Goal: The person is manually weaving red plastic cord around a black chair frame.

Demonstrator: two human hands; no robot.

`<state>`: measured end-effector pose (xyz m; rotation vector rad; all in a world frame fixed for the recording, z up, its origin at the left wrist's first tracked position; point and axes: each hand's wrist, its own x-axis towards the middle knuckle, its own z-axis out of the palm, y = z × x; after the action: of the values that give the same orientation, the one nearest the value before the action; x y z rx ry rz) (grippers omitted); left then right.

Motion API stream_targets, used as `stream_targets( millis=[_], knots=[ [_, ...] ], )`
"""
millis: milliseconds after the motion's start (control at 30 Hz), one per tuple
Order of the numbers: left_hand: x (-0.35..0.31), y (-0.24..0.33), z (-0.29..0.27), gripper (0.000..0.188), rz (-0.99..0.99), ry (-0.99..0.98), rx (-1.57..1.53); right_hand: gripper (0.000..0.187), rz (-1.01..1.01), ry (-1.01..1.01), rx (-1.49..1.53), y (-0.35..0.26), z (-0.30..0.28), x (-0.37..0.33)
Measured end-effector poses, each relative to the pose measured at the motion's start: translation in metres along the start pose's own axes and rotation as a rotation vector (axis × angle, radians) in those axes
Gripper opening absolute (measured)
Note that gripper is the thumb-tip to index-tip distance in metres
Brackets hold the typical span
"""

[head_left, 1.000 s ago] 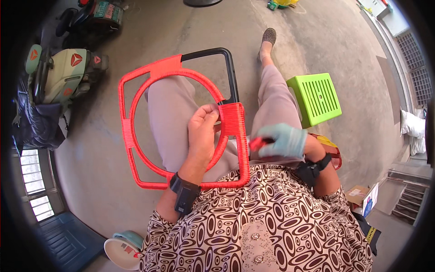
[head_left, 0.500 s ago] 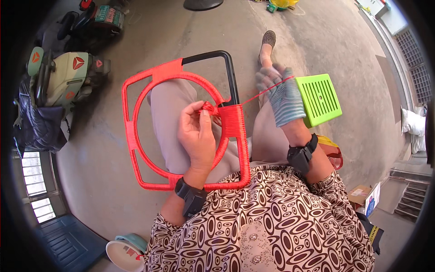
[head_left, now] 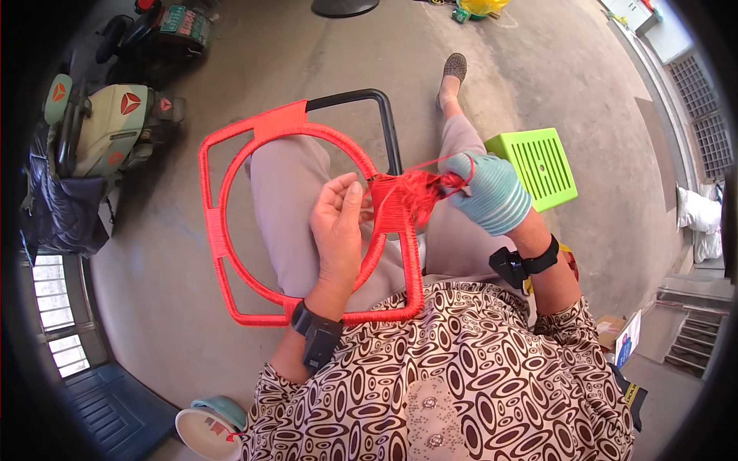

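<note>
Now we sit with a metal frame [head_left: 307, 223] across our lap at the centre of the picture; most of its bars and the ring inside it are wound in red cord, while the upper right corner shows bare black tube. Our left hand [head_left: 338, 223], bare, lies over the ring just left of the frame's right bar, fingers curled and thumb pressed against the wound part, so it grips the ring there. Our right hand [head_left: 488, 192] wears a pale blue-green glove and sits right of centre, closed on a bunch of loose red cord [head_left: 419, 192] that bunches up between the two hands and touches the right bar. A thin strand loops over the top of the gloved fingers. Both wrists carry black bands, and the patterned brown and white blouse [head_left: 461, 384] fills the lower part of the picture.

Just beyond the gloved hand, at the right, a bright green plastic stool [head_left: 542, 165] stands on the concrete floor [head_left: 538, 69]. At the upper left a scooter [head_left: 108, 131] is parked, with a dark quilted cover beside it. At the lower left edge a bowl [head_left: 204, 430] rests on the floor, near our left elbow.
</note>
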<state>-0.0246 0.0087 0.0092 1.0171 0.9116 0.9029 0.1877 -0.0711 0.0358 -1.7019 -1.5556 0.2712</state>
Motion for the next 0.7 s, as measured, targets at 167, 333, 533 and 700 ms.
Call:
stream_targets(
  millis=[167,333,533,700],
  knots=[
    [0.003,-0.007,-0.001,0.021,-0.083,-0.035,-0.134,0.013,0.627,0.199,0.370,0.090,-0.027,-0.028],
    [0.008,-0.015,-0.005,0.016,-0.113,-0.056,-0.246,0.028,0.778,0.882,1.307,0.174,-0.058,-0.054],
    [0.008,-0.011,0.001,0.011,-0.177,-0.070,-0.312,0.033,0.581,0.631,1.298,0.140,-0.037,-0.031],
    [0.008,-0.009,0.002,0.009,-0.195,-0.049,-0.324,0.032,0.692,-0.196,1.129,0.041,0.020,0.004]
  ],
)
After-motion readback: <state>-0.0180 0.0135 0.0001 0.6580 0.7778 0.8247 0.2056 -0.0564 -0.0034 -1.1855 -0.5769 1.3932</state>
